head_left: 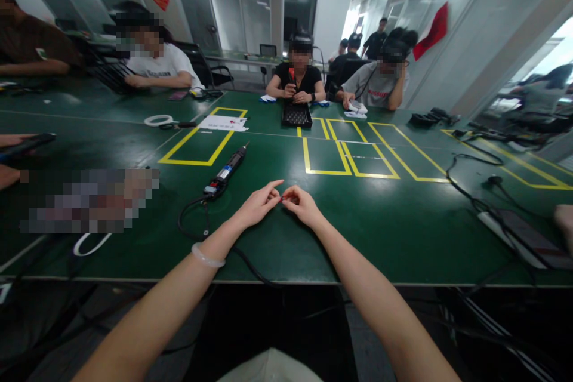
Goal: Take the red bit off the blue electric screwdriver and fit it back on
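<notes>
My left hand (260,204) and my right hand (301,204) meet at the fingertips just above the green table (286,256). Both are closed in a pinch, though the left index finger stretches forward. A tiny dark and reddish thing (282,198) shows between the fingertips, too small to name. To the left of my left hand lies an electric screwdriver (225,173), its bit pointing away from me. Its black cable (184,221) loops back under my left forearm.
Yellow tape outlines (329,173) mark the table. Opposite, a person handles a black tray (296,115). White paper (224,123) and a white cable coil (158,120) lie back left. On the right are black cables (461,191) and a flat dark device (532,237).
</notes>
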Demonstrator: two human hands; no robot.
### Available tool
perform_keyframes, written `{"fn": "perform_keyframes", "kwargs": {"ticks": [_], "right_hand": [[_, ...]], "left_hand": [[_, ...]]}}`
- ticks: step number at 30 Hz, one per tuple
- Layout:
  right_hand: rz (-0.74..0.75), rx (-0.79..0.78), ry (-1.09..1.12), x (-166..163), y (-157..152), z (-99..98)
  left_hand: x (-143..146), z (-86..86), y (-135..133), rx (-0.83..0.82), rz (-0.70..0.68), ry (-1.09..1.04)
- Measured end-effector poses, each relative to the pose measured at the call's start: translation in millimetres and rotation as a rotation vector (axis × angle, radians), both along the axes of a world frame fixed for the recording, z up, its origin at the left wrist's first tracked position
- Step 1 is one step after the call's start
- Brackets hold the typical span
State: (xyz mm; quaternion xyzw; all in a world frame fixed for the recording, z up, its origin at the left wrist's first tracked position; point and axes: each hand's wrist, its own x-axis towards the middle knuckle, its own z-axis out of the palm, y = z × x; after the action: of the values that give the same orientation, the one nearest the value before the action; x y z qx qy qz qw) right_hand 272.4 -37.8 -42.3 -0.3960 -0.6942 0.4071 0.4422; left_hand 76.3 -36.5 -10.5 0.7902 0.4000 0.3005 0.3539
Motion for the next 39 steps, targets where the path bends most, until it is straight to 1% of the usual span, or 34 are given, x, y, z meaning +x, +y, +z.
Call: {"fn": "perform_keyframes", "kwargs": {"ticks": [2, 4, 6, 8, 9, 11, 13, 15, 16, 18, 21, 26, 32, 35, 39], "right_hand": [[-0.004, -0.010, -0.018, 0, 0, -0.4], [-0.017, -0.022, -0.036, 1, 0, -0.1], [-0.036, -0.032, -0.060, 1, 0, 1.5], [-0.054, -0.032, -0.083, 2, -2, 3.9], [-0.060, -0.031, -0.091, 2, -2, 5.0], [-0.069, -0.024, -0.090, 1, -4, 6.8], [-0.065, -0.022, -0.091, 1, -5, 7.8], [-0.059, -0.016, -0.100, 0, -5, 8.1], [-0.062, -0.008, -0.105, 0, -5, 8.1], [-0.073, 0.008, -0.112, 0, -4, 7.6], [-0.077, 0.015, -0.121, 0, -3, 6.6], [-0.038, 0.018, -0.098, -1, -3, 5.3], [-0.053, 0.101, -0.102, -2, -5, 5.4], [-0.053, 0.137, -0.136, -1, -6, 6.0], [-0.056, 0.207, -0.263, -1, -7, 7.0]], "left_hand": [[-2, 4.6, -1, 0.040, 0.002, 0.041], [-9, 10.3, 0, 0.141, 0.061, 0.135], [-23, 16.7, 4, 0.275, 0.200, 0.284], [-44, 22.5, 10, 0.358, 0.388, 0.464], [-56, 24.4, 13, 0.364, 0.478, 0.552], [-82, 25.8, 18, 0.310, 0.634, 0.722], [-103, 24.0, 23, 0.172, 0.675, 0.820], [-116, 20.9, 26, 0.049, 0.663, 0.844], [-118, 19.6, 27, 0.019, 0.653, 0.842], [-115, 18.5, 27, 0.021, 0.633, 0.837], [-97, 21.1, 23, 0.063, 0.591, 0.841], [-55, 28.6, 9, 0.108, 0.489, 0.865], [-9, 30.0, -10, 0.172, 0.337, 0.789], [6, 28.1, -17, 0.174, 0.276, 0.731], [12, 23.4, -19, 0.191, 0.234, 0.690]]}}
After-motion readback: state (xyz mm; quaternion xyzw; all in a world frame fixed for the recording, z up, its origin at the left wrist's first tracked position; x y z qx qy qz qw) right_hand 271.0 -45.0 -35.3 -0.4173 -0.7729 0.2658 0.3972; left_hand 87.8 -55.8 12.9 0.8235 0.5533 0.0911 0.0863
